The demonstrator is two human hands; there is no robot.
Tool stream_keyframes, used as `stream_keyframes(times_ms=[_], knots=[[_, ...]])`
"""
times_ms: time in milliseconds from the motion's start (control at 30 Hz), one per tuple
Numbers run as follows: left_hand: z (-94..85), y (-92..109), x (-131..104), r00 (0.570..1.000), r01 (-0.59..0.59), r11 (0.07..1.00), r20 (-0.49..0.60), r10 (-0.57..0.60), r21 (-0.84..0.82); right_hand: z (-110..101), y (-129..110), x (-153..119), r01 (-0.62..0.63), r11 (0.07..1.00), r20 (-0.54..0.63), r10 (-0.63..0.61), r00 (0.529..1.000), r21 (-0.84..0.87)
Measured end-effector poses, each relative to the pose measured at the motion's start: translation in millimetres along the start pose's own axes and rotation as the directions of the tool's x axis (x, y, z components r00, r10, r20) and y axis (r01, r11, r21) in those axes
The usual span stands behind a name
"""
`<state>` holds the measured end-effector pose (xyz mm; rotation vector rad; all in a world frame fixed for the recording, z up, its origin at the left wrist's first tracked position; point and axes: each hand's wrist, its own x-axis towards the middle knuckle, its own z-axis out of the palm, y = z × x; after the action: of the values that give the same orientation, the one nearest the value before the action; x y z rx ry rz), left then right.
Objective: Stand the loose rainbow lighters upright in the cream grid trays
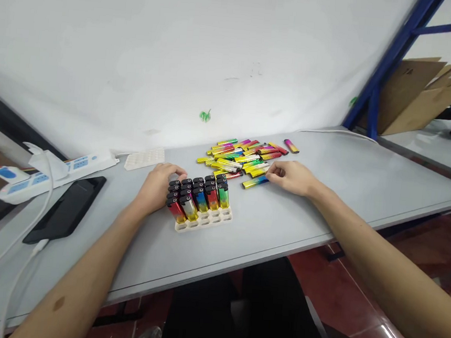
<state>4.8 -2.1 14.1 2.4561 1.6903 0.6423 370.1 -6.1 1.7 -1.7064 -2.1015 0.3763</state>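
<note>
Several lighters (201,199) with black tops stand upright in rows in a cream tray (204,222), whose front holes show bare. My left hand (158,185) rests at the tray's left and back side, fingers curved behind the lighters; whatever its fingertips touch is hidden. Beyond the tray lies a loose pile of shiny coloured lighters (242,157) on the grey table. At the pile's right front, my right hand (288,176) has its thumb and fingers closed on the end of a blue and yellow lighter (254,182), which lies low at the table surface.
A second cream tray (145,159) lies flat near the wall. On the left are a black phone (68,209) with a white cable and a white power strip (61,174). Cardboard boxes (425,97) stand behind a blue metal frame (374,106) at the right.
</note>
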Motion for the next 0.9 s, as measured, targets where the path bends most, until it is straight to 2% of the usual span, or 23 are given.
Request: stream_keyframes(times_ms=[167, 333, 500, 600, 700, 800, 900], knots=[[6.3, -10, 2, 0.996, -0.057, 0.998, 0.064, 0.054, 0.037, -1, 5, -3, 0.112, 0.993, 0.070, -0.114, 0.991, 0.028], [7.2, -15, 0, 0.995, -0.079, 0.997, 0.068, 0.077, 0.022, 1, 4, -4, 0.211, 0.974, 0.083, -0.217, 0.973, 0.084], [4.2, -11, 0, 0.996, -0.063, 0.998, 0.072, 0.062, 0.008, 5, -1, -5, 0.220, 0.912, 0.025, -0.244, 0.970, 0.346], [4.0, -11, 0, 0.995, -0.066, 0.998, 0.069, 0.066, 0.009, 8, -4, -3, 0.190, 0.831, -0.028, -0.205, 0.978, 0.523], [4.9, -12, 0, 0.995, -0.072, 0.997, 0.074, 0.071, 0.008, 7, -7, -2, 0.115, 0.744, -0.031, -0.126, 0.992, 0.659], [5.5, -13, 0, 0.994, -0.080, 0.997, 0.082, 0.079, 0.003, 3, -8, -1, 0.055, 0.677, -0.059, -0.017, 0.998, 0.734], [5.2, -12, -1, 0.994, -0.078, 0.997, 0.082, 0.078, 0.003, 1, -8, -1, 0.067, 0.609, -0.126, 0.055, 0.990, 0.790]])
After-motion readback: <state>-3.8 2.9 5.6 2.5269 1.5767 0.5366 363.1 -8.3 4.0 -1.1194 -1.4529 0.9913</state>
